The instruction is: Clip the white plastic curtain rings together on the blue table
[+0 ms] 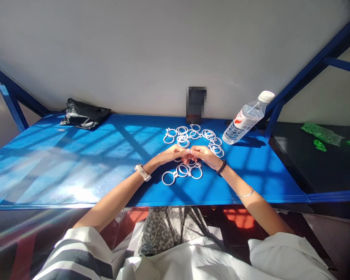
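We find the tabletop (pixel 76 163) spanning the middle of the frame, with a wall behind it. A bag (pixel 84 114) lies on it at the upper left, against the wall. At centre, a pile of rings (pixel 192 136) lies toward the back, and a smaller cluster of rings (pixel 182 173) lies nearer the front edge. Between the two groups our left hand (pixel 175 153) and right hand (pixel 205 154) meet, fingertips touching. A bottle (pixel 246 118) stands right of the far pile. A second surface (pixel 309 167) adjoins at right, carrying packets (pixel 322 134) at the frame's right edge.
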The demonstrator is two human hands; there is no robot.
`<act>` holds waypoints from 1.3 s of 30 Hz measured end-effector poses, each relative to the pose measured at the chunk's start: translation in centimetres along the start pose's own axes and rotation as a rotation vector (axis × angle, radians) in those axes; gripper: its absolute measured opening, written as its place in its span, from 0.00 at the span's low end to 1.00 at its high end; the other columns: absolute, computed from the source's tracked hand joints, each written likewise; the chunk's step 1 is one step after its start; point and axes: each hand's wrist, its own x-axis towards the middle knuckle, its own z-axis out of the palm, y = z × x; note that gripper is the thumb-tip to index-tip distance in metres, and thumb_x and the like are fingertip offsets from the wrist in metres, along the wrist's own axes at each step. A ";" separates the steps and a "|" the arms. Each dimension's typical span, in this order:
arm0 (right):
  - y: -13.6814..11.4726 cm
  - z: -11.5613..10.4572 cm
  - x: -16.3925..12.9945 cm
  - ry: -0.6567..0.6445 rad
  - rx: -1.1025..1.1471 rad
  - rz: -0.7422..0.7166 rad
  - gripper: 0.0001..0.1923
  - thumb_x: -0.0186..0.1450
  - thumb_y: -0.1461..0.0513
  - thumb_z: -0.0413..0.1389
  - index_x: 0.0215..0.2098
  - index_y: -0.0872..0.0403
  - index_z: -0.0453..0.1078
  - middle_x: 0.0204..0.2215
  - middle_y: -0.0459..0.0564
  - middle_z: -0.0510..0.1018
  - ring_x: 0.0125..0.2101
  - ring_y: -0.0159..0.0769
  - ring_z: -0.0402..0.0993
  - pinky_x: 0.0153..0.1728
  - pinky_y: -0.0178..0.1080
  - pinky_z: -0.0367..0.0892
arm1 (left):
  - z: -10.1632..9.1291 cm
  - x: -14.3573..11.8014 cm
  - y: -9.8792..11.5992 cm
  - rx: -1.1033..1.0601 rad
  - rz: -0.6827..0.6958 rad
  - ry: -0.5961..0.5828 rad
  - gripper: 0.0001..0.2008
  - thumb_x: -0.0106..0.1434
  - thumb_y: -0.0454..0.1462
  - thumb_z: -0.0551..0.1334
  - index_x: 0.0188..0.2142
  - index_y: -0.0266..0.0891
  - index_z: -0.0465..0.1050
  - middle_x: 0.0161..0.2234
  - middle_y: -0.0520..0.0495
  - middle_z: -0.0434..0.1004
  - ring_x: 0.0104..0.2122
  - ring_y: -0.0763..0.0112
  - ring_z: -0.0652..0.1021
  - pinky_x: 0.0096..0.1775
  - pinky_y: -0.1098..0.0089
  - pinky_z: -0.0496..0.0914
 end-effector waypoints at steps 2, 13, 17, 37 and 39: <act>0.1 0.0 0.0 0.012 0.006 0.005 0.19 0.62 0.47 0.57 0.31 0.55 0.70 0.29 0.48 0.78 0.30 0.32 0.73 0.29 0.34 0.66 | 0.0 0.1 -0.1 0.003 0.009 0.000 0.34 0.58 0.63 0.53 0.19 0.35 0.74 0.27 0.42 0.78 0.31 0.64 0.76 0.39 0.64 0.71; 0.2 0.1 0.2 0.014 0.052 0.012 0.20 0.62 0.46 0.57 0.33 0.55 0.71 0.29 0.48 0.79 0.29 0.31 0.72 0.28 0.34 0.65 | -0.2 0.4 -0.5 0.017 0.035 0.011 0.34 0.59 0.62 0.53 0.19 0.35 0.73 0.25 0.41 0.77 0.31 0.64 0.77 0.37 0.65 0.71; 0.2 0.1 0.2 0.017 0.061 0.019 0.21 0.62 0.46 0.57 0.33 0.56 0.71 0.29 0.48 0.78 0.30 0.32 0.72 0.28 0.34 0.65 | -0.2 0.4 -0.7 0.024 0.029 0.006 0.34 0.60 0.62 0.52 0.20 0.34 0.73 0.26 0.41 0.77 0.30 0.65 0.75 0.36 0.66 0.69; 0.3 0.3 0.3 0.062 0.168 0.038 0.21 0.58 0.45 0.60 0.30 0.55 0.69 0.25 0.47 0.74 0.27 0.31 0.69 0.27 0.34 0.62 | -0.2 0.4 -0.4 -0.060 0.012 0.009 0.32 0.59 0.61 0.57 0.20 0.33 0.73 0.27 0.42 0.77 0.31 0.67 0.74 0.37 0.68 0.67; 0.3 0.2 0.3 0.043 0.145 0.020 0.22 0.58 0.45 0.60 0.31 0.56 0.69 0.25 0.47 0.75 0.28 0.32 0.70 0.27 0.34 0.62 | -0.1 0.3 -0.3 -0.072 -0.003 0.021 0.31 0.57 0.60 0.58 0.22 0.32 0.74 0.26 0.43 0.76 0.28 0.70 0.73 0.34 0.69 0.66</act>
